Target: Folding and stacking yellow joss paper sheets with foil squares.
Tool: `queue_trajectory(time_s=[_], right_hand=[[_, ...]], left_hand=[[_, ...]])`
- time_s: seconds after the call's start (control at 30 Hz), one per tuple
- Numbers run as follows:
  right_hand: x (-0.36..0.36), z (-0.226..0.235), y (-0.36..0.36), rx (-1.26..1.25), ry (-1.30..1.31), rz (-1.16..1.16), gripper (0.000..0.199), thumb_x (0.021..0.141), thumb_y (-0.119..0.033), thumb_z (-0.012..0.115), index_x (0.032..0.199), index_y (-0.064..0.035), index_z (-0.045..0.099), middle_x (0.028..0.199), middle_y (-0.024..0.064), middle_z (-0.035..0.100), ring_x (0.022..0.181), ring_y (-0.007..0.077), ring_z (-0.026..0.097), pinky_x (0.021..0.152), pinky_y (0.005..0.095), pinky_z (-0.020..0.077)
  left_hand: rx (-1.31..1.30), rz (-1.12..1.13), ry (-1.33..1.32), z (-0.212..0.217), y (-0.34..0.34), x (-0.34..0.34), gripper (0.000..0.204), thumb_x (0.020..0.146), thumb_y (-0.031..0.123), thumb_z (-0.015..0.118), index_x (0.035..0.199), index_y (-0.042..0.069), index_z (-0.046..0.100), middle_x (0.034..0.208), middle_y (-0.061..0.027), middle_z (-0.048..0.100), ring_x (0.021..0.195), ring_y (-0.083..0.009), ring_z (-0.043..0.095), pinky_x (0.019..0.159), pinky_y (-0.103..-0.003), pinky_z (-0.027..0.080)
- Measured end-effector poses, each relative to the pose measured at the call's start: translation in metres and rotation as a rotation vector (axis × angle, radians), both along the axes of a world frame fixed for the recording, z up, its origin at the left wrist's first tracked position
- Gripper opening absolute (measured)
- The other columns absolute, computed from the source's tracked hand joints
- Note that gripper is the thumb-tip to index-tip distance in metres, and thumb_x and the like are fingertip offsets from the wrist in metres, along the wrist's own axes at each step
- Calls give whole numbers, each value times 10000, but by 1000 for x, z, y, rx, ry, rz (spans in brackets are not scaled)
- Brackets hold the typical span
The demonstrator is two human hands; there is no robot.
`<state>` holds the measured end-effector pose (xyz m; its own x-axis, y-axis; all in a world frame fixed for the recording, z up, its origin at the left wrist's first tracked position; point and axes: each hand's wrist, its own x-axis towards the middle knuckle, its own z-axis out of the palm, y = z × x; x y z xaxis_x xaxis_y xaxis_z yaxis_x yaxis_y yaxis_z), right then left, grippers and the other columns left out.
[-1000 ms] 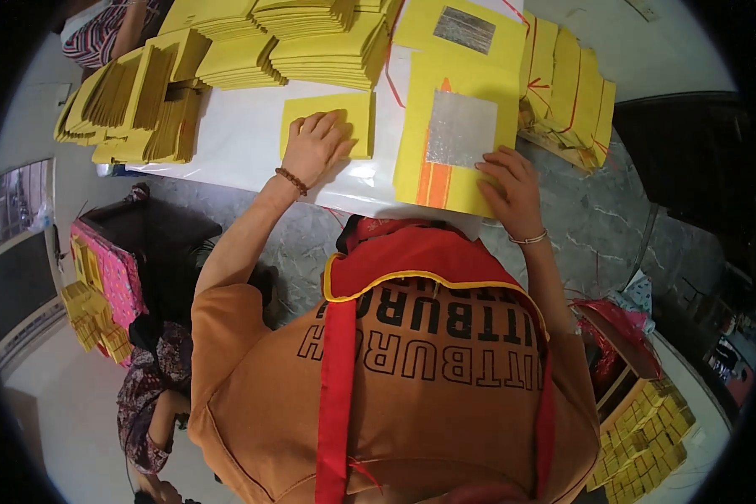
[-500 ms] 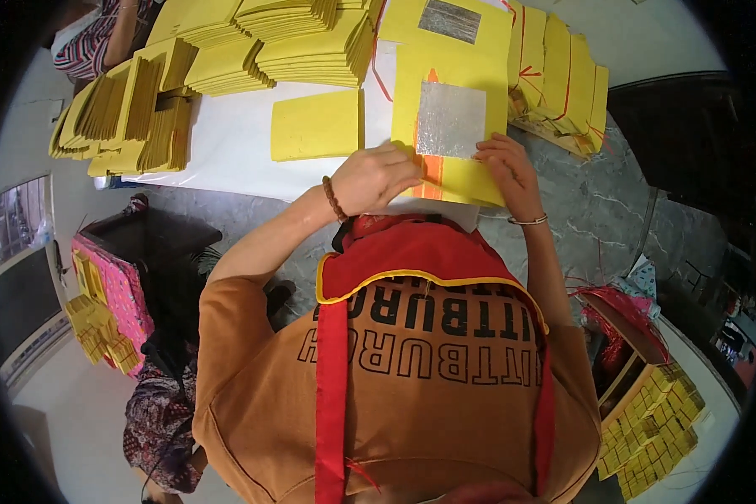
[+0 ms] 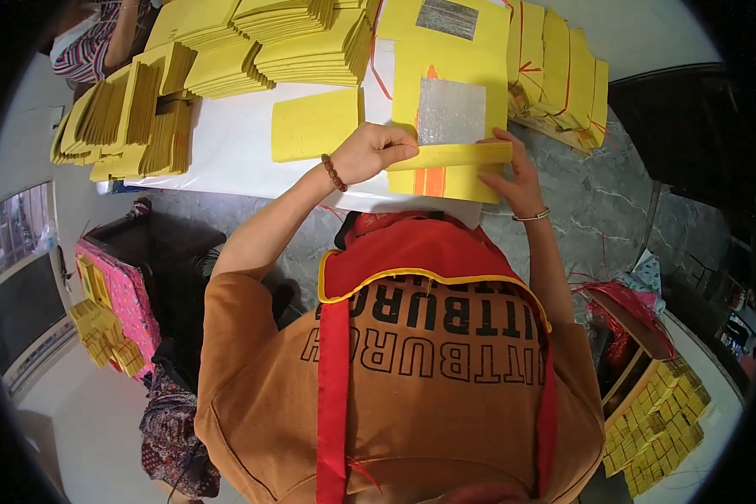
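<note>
A yellow paper sheet (image 3: 496,105) with a silver foil square (image 3: 450,112) and an orange band lies in front of me. Its near edge is turned up into a folded strip (image 3: 462,154) lying across the sheet, and yellow paper with orange on it shows below the strip. My left hand (image 3: 370,153) pinches the strip's left end, thumb against the fingers. At the right end, my right hand (image 3: 517,178) has its fingers over the strip and its thumb lower down on the paper. A folded yellow sheet (image 3: 315,126) rests left of my left hand.
Stacks of folded yellow paper (image 3: 311,55) cover the table's far left. Bundles tied with red string (image 3: 554,67) stand at the far right. The white tabletop (image 3: 235,126) ends close to my body. Another person's arm (image 3: 123,38) shows at the upper left.
The sheet's near edge, flat before, is now folded up and away from me. Both hands have shifted along with it, the left one slightly away from me.
</note>
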<state>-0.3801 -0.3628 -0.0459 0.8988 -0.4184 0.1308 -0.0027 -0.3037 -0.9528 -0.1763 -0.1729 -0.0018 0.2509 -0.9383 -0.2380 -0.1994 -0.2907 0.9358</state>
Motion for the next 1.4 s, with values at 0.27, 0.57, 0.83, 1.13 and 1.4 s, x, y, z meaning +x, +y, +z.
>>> queue_trajectory(time_s=[0.27, 0.57, 0.83, 1.13, 1.4], right_hand=[[3, -10, -7, -61, -67, 12, 263, 773, -36, 609, 1034, -43, 588, 1091, 104, 592, 1160, 222, 447, 963, 335, 362], [3, 3, -7, -63, -164, 9, 177, 779, -54, 615, 955, -64, 594, 1041, 86, 624, 1084, 250, 514, 950, 373, 372], [-27, 54, 8, -416, -22, 182, 193, 734, -144, 653, 926, -154, 629, 1047, 30, 627, 1081, 212, 537, 924, 392, 301], [-5, 42, 13, 197, 386, -133, 295, 810, -157, 627, 1074, -31, 583, 929, 72, 648, 791, 135, 611, 651, 254, 455], [18, 41, 21, 270, 174, -291, 480, 809, -100, 611, 1255, -27, 449, 1009, 120, 630, 892, 119, 587, 760, 255, 462]], left_hand=[[-318, -146, -390, 18, 3, 7, 446, 779, 294, 669, 1132, 47, 552, 1035, -87, 585, 957, -207, 523, 828, -313, 407], [-361, -178, -936, -2, 2, 7, 413, 741, 106, 577, 1147, 182, 570, 1177, -40, 536, 1095, -227, 454, 869, -361, 341], [-350, -273, -847, 24, 32, -18, 318, 776, 107, 509, 1076, 138, 610, 1037, -65, 603, 936, -223, 553, 776, -330, 405], [119, 246, -202, 3, 13, -19, 254, 886, 215, 524, 963, -20, 581, 650, -148, 566, 546, -268, 548, 538, -348, 438], [58, 447, 185, -23, -2, -14, 204, 867, 175, 563, 898, -25, 590, 594, 4, 509, 522, -64, 418, 475, -249, 369]])
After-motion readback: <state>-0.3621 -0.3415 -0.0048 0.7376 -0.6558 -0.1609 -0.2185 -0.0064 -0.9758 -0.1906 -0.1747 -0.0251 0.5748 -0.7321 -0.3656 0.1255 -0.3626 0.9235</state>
